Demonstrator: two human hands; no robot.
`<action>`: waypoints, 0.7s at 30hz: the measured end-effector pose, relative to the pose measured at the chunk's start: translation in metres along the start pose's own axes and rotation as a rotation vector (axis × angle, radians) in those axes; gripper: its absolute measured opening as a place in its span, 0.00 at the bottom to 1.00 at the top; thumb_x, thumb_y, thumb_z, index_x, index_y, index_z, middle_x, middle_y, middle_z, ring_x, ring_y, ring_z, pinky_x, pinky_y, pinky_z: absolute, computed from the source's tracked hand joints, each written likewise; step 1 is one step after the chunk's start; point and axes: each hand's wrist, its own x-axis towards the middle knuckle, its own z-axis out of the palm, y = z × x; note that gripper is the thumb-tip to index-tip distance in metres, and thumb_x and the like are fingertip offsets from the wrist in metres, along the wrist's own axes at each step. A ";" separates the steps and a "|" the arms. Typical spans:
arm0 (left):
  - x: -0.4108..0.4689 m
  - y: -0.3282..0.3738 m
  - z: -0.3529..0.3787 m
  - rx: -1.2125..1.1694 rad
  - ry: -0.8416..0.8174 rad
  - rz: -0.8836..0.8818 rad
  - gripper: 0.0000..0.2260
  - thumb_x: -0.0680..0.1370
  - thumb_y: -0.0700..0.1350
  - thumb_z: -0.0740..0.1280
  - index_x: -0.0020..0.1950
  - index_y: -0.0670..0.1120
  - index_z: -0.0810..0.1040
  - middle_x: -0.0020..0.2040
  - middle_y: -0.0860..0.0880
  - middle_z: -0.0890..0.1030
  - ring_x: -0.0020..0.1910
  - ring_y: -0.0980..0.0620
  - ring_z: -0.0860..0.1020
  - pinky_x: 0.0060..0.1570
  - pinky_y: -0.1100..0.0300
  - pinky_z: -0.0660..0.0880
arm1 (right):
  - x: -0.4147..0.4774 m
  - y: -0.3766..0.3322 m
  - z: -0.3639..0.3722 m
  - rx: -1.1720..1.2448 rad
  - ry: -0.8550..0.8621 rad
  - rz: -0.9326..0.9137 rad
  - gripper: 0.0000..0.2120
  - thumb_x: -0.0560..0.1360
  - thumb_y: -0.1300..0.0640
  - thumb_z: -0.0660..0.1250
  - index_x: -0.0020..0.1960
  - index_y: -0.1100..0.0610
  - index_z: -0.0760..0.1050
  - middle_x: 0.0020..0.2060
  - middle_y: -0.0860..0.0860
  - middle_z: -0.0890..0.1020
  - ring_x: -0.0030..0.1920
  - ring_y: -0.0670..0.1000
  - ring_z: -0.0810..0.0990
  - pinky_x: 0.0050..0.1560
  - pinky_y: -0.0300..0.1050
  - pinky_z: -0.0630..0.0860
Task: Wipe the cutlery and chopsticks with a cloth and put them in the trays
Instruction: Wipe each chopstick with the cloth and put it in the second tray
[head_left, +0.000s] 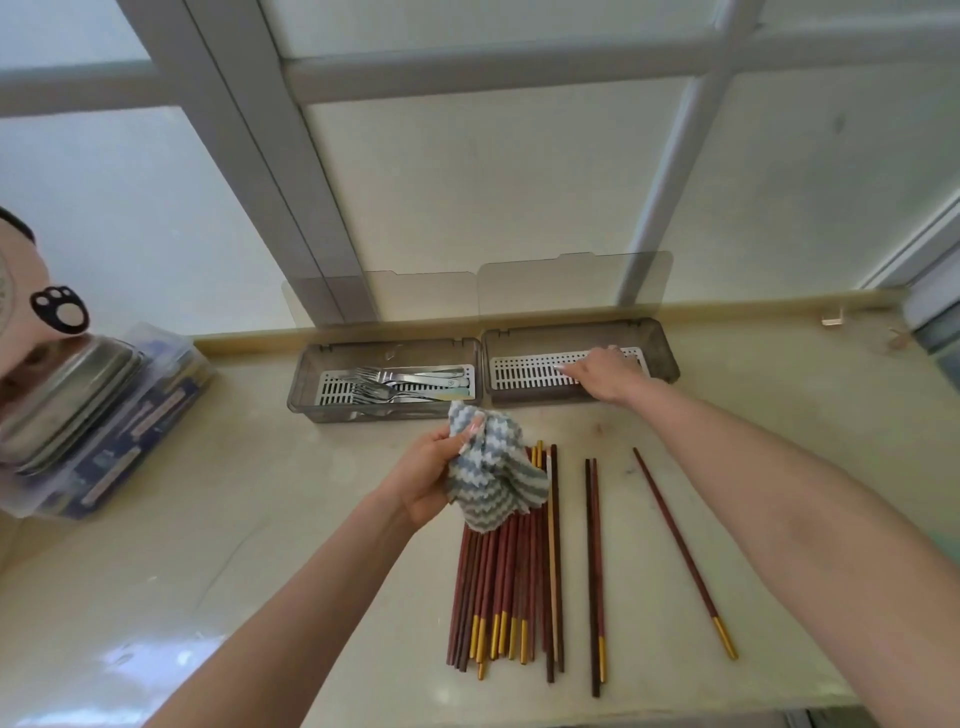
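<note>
Many chopsticks (498, 582) are lying bundled on the counter (311, 519), a pair (593, 571) and a single one (680, 551) apart to their right. Over the bundle's far end the left hand (423, 478) is clutching a crumpled cloth (493, 483); beyond, the right hand (602, 374) is resting flat-fingered inside the right tray (662, 343), forks (384, 387) lying in the left tray (306, 384).

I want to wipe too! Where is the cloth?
Head view, centre: the cloth is gripped in the left hand, over the chopsticks, near the fork tray.
</note>
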 end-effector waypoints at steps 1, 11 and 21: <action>0.000 0.000 0.000 -0.025 -0.022 -0.011 0.13 0.76 0.41 0.61 0.59 0.37 0.73 0.50 0.39 0.80 0.47 0.45 0.80 0.46 0.52 0.79 | -0.008 -0.001 0.000 0.060 0.129 -0.032 0.19 0.80 0.42 0.53 0.45 0.52 0.78 0.58 0.58 0.78 0.61 0.59 0.75 0.60 0.51 0.70; 0.002 -0.005 -0.014 -0.202 -0.051 -0.101 0.11 0.75 0.39 0.63 0.55 0.36 0.74 0.42 0.38 0.83 0.39 0.44 0.84 0.32 0.51 0.80 | -0.134 0.019 0.064 0.022 0.248 0.298 0.11 0.76 0.56 0.62 0.57 0.57 0.74 0.55 0.55 0.78 0.54 0.57 0.78 0.49 0.46 0.73; 0.004 -0.011 -0.009 -0.272 -0.054 -0.081 0.24 0.57 0.38 0.77 0.52 0.37 0.77 0.43 0.37 0.83 0.38 0.43 0.84 0.32 0.48 0.80 | -0.174 0.004 0.100 0.222 0.089 0.533 0.11 0.76 0.58 0.63 0.57 0.60 0.70 0.53 0.55 0.80 0.53 0.57 0.79 0.42 0.42 0.71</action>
